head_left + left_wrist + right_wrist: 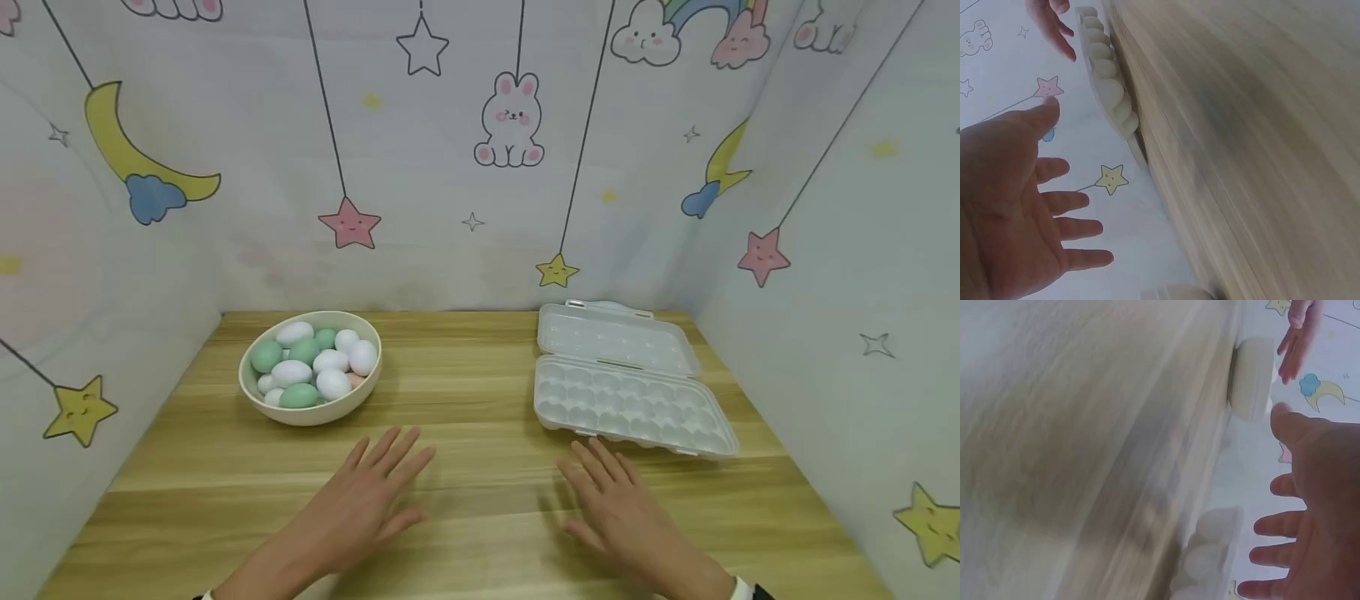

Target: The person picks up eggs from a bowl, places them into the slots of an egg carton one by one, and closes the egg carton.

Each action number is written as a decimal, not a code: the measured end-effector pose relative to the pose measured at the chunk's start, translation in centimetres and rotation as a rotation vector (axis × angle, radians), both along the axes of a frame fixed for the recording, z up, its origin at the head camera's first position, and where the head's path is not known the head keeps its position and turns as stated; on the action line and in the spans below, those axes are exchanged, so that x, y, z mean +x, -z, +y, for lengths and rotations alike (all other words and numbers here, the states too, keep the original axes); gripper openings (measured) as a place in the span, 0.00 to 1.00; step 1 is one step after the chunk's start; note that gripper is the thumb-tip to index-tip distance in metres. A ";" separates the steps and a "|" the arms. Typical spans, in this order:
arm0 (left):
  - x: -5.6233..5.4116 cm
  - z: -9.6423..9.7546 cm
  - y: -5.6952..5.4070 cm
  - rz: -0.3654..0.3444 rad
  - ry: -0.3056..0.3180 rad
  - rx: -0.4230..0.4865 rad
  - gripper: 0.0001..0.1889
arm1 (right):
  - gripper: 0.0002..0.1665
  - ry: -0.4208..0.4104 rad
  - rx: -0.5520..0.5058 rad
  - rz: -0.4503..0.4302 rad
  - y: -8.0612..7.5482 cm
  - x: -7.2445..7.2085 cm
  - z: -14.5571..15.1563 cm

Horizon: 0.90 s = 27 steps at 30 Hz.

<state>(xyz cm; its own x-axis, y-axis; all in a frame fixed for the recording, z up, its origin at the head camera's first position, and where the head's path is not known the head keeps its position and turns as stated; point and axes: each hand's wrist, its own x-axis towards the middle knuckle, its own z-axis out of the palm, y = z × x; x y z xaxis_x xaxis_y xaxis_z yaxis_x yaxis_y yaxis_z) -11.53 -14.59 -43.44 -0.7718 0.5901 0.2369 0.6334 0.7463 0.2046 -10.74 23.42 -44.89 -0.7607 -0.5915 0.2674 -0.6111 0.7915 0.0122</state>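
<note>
We see a big, pale, patterned cloth (262,262) at the back. In front of it is the wooden tabletop (465,383). Far over on its right side lies a clear egg box (633,407), with its lid (617,338) tipped back, away from us. We see no eggs in its cups. On the left side, well apart from the box, sits a cream bowl (318,415).

The left hand (367,500) is near the front of the bowl, and the right hand (622,508) is just in front of the box. Both are wide open, with straight, spread fingers, and we hold 0 things.

The eggs (333,384) are smallest, all piled in the bowl. Most are white or green, and 1 pinkish egg (356,380) peeks out.

We think this is the getting-ready step, with no egg picked up yet. Next, we'd say, the left hand, being nearer, needs to reach up and softly pinch 1 top egg, so the others don't roll.
</note>
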 end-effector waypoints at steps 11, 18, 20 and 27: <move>-4.8 5.3 -1.7 -0.140 -0.153 0.206 0.26 | 0.30 0.172 -0.167 0.065 -3.2 -1.8 4.7; -9.2 8.6 -1.4 -0.378 -0.198 0.411 0.22 | 0.27 0.312 -0.254 -0.013 -4.7 -4.6 9.3; -10.4 9.3 -1.3 -0.438 -0.190 0.463 0.21 | 0.28 0.346 -0.281 -0.104 -5.0 -5.4 10.6; -13.5 11.8 -1.5 -0.619 -0.190 0.635 0.21 | 0.33 0.402 -0.298 -0.278 -5.4 -8.2 14.6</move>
